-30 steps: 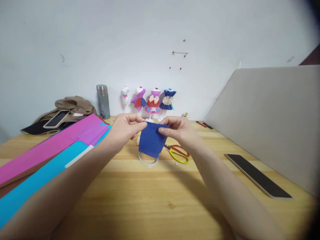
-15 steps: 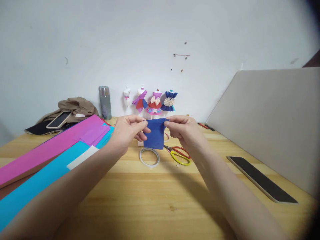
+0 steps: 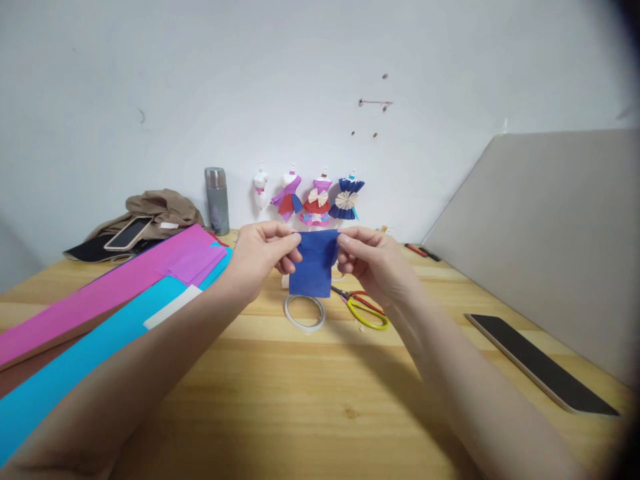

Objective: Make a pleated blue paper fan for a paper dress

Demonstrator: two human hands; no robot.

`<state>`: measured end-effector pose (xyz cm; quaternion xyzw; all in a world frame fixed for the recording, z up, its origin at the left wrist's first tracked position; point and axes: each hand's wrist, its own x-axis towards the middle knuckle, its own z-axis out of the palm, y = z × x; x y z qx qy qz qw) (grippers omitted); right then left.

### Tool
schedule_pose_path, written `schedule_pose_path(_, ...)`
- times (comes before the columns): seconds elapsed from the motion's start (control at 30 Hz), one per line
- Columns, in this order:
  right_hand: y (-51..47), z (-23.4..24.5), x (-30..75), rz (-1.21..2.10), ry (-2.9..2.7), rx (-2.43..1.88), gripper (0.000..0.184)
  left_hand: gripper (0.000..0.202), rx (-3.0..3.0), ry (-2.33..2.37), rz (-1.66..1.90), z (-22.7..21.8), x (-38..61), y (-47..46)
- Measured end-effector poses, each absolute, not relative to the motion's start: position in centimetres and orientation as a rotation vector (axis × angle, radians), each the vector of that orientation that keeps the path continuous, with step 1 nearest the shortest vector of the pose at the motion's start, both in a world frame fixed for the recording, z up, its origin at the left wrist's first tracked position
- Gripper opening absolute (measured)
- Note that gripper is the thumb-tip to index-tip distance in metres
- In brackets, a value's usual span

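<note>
A dark blue piece of paper (image 3: pixel 313 267) hangs upright over the middle of the table, pinched at both top corners. At its upper left corner, my left hand (image 3: pixel 265 257) is closed with thumb and fingers on the edge. My right hand (image 3: pixel 373 257) pinches the upper right corner. Below the paper lies a roll of white tape (image 3: pixel 305 325), flat on the wood. Scissors (image 3: pixel 367 313) with one red and one yellow handle rest beside it, partly behind my right hand.
Pink paper (image 3: pixel 115 287) and blue paper (image 3: pixel 100 360) spread along the left. A flask (image 3: pixel 217 203), brown cloth (image 3: pixel 165 208) and phone (image 3: pixel 129 233) stand or lie behind them. Small dressed mannequins (image 3: pixel 317 200) line the wall. A dark flat panel (image 3: pixel 543 363) lies right, near a white board (image 3: pixel 545 247).
The view has shifted slightly, so the background sits further right. Both hands still hold the blue paper, which now hangs a little wider and flatter between them.
</note>
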<state>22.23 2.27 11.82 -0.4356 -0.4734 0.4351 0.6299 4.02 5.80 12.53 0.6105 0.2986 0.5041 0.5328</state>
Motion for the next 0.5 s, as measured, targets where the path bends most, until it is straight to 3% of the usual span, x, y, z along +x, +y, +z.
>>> schedule_pose_path(0.4,2.1,11.8,22.8,0.926,-1.249,-1.017,0.03,0.014,1.496,0.668,1.035,11.7,3.6,7.4)
schedule_pose_path(0.5,2.0,11.9,22.5,0.861,-1.282,-1.068,0.024,0.035,1.604,0.576,0.968,11.3,4.2,7.2)
